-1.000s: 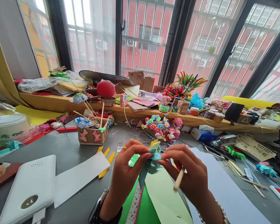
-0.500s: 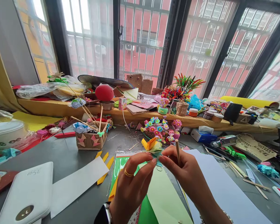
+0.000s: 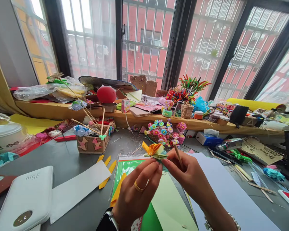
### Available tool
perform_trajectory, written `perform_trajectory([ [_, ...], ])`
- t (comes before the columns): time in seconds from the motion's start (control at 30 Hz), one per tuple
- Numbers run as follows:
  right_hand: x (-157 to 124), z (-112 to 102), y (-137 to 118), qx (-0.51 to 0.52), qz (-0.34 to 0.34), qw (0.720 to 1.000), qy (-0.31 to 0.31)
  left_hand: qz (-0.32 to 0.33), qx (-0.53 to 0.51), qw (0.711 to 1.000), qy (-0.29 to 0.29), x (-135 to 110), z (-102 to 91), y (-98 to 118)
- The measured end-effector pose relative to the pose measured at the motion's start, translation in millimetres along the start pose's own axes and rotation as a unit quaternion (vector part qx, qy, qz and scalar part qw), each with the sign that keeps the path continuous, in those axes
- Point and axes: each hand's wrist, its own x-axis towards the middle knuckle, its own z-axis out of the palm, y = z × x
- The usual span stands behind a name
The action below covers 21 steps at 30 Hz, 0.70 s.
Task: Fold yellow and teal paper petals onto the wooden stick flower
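A folded paper flower (image 3: 153, 149) with orange petals and pale green and blue layers below is held up over the middle of the table. My left hand (image 3: 138, 189), with a ring and a watch, pinches its underside. My right hand (image 3: 190, 171) is closed, its thumb and finger meeting at the flower's right side. A thin wooden stick (image 3: 177, 156) is tucked in that hand and points upward. Beneath both hands lie a pale green paper strip (image 3: 170, 199) and a green plastic-covered packet (image 3: 127, 168). The fingertips hide the flower's base.
Folded orange strips (image 3: 108, 171) and a white paper strip (image 3: 82, 191) lie left, beside a white power bank (image 3: 26, 199). A cardboard box (image 3: 93, 145) holds sticks behind them. White paper (image 3: 221, 192) lies right. Flower crafts (image 3: 161, 130) stand at the back, below a cluttered ledge (image 3: 125, 119).
The flower has turned slightly, showing more of its orange petals and green layers. The stick in my right hand has tilted and shifted left. My left hand has rotated a little.
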Motion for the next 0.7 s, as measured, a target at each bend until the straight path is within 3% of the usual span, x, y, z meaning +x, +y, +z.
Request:
perform_trajectory([
  [0.13,0.9,-2.8,1.0,-0.037,-0.032,0.999,-0.003,0.025,0.033,0.999,-0.007,0.6,-0.1,-0.6],
  [0.33,1.7,-4.8,0.6,-0.081,-0.093,0.991,0.048,0.039,0.024,0.999,-0.013,0.8,0.3,-3.3],
  [0.7,3.9,-7.7,7.3,0.038,-0.009,0.998,-0.052,0.005,-0.017,1.000,-0.007,-3.6,3.2,-6.6],
])
